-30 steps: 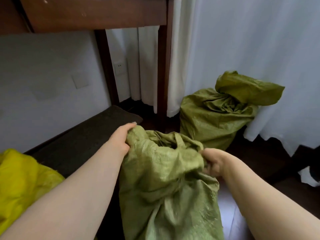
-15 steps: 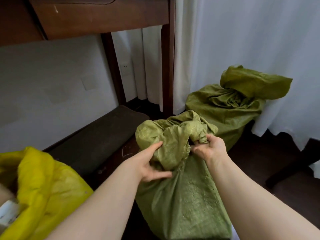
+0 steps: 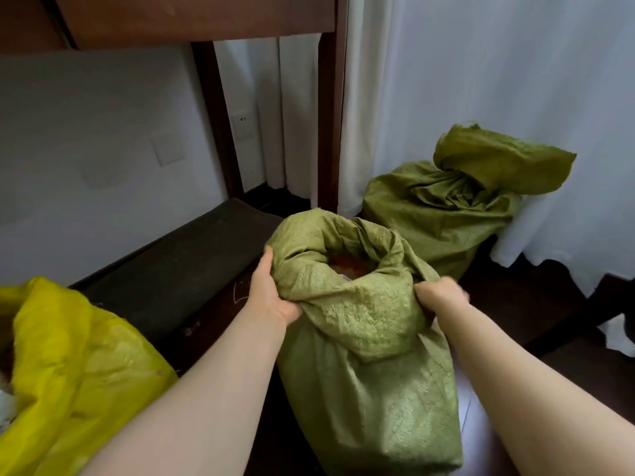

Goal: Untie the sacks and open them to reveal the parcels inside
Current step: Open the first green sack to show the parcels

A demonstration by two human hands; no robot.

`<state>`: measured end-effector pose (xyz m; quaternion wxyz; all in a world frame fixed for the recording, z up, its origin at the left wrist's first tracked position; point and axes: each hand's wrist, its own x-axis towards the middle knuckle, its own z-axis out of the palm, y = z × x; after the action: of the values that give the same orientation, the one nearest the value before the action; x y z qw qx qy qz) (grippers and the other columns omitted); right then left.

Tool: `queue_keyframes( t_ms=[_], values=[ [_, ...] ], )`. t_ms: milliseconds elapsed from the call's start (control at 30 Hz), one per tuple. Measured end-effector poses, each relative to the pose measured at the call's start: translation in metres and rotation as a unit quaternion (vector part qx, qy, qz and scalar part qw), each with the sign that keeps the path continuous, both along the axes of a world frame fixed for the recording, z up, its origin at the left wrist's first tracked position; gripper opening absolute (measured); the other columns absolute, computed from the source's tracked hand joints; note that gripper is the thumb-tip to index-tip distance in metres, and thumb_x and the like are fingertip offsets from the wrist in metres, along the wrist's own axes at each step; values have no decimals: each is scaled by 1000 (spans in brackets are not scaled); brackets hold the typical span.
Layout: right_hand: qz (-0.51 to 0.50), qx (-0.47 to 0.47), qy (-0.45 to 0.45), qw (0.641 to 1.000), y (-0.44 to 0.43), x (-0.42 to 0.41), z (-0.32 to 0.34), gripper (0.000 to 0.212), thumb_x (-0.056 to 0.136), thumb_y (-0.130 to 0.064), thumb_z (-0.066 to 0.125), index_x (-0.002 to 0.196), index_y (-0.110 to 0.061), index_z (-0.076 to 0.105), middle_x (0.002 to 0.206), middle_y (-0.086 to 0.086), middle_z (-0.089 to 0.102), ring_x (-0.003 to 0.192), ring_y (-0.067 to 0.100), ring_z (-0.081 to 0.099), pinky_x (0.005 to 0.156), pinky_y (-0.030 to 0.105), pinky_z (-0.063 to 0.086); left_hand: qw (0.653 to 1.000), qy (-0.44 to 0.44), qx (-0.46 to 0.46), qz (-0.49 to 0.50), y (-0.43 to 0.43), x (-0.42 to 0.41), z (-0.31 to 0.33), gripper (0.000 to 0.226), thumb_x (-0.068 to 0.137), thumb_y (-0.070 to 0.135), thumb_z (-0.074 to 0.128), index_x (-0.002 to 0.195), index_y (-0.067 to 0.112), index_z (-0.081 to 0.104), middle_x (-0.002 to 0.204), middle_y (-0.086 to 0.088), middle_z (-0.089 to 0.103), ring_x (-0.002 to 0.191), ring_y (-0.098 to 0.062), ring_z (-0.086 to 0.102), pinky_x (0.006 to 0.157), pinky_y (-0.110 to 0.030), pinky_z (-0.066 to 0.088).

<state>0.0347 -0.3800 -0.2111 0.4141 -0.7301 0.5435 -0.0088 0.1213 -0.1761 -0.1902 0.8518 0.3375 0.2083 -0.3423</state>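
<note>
A green woven sack (image 3: 371,379) stands upright on the floor right in front of me, its mouth spread open. My left hand (image 3: 271,293) grips the left side of the rim. My right hand (image 3: 439,295), slightly blurred, grips the right side. Inside the mouth an orange-red thing (image 3: 347,262) shows with a bit of white beside it; I cannot tell what it is. A second green sack (image 3: 443,214) sits behind to the right against the curtain, its neck still twisted shut. A yellow sack (image 3: 75,369) lies at the lower left, open.
A dark wooden table's legs (image 3: 328,125) stand just behind the near sack. A dark mat (image 3: 178,269) lies along the white wall at left. White curtains (image 3: 481,80) hang to the floor at the back and right. The floor is dark wood.
The near sack's bunched neck has been pulled apart and its mouth now gapes open. My hands have moved outward from the middle of the bundle to opposite sides of the rim.
</note>
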Motion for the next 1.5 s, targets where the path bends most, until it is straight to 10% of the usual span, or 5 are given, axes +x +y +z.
queue_keyframes(
  t_ms=[233, 433, 700, 1100, 1500],
  values=[
    [288, -73, 145, 944, 45, 13, 46, 102, 71, -86, 28, 137, -9, 44, 132, 18, 53, 109, 37, 60, 94, 46, 48, 998, 33, 10, -49, -7, -2, -26, 63, 91, 61, 35, 109, 7, 61, 105, -25, 61, 99, -41, 59, 78, -54, 47],
    [71, 199, -118, 970, 52, 22, -1, 37, 90, -10, 55, 126, -5, 46, 101, 13, 59, 89, 27, 60, 68, 41, 55, 998, 52, 20, -42, 0, 1, -34, 57, 95, 50, 26, 105, 7, 62, 104, -25, 60, 97, -41, 57, 80, -54, 45],
    [-138, 539, -434, 708, 29, 34, 17, 37, 99, -12, 32, 130, 2, 48, 128, 21, 57, 119, 34, 54, 97, 49, 39, 944, 128, 288, -101, 34, 1, -85, 38, 91, 39, 47, 108, 10, 64, 84, -13, 67, 70, -29, 64, 51, -32, 50],
    [49, 419, -324, 847, 16, 13, 20, 48, 78, -43, 47, 89, -3, 71, 97, 18, 70, 87, 33, 66, 86, 44, 51, 665, -328, 655, -145, -14, 38, -50, 103, 81, 31, 69, 150, 28, -7, 157, -11, -16, 144, -34, -6, 116, -44, 11],
    [296, -225, 51, 927, -7, 26, 11, 22, 83, -13, 52, 102, -7, 62, 105, 12, 65, 96, 31, 60, 74, 30, 45, 915, -49, 390, -91, 39, 31, -28, 40, 77, 0, 33, 39, 6, 45, 44, -8, 46, 50, -24, 43, 51, -30, 40]
  ],
)
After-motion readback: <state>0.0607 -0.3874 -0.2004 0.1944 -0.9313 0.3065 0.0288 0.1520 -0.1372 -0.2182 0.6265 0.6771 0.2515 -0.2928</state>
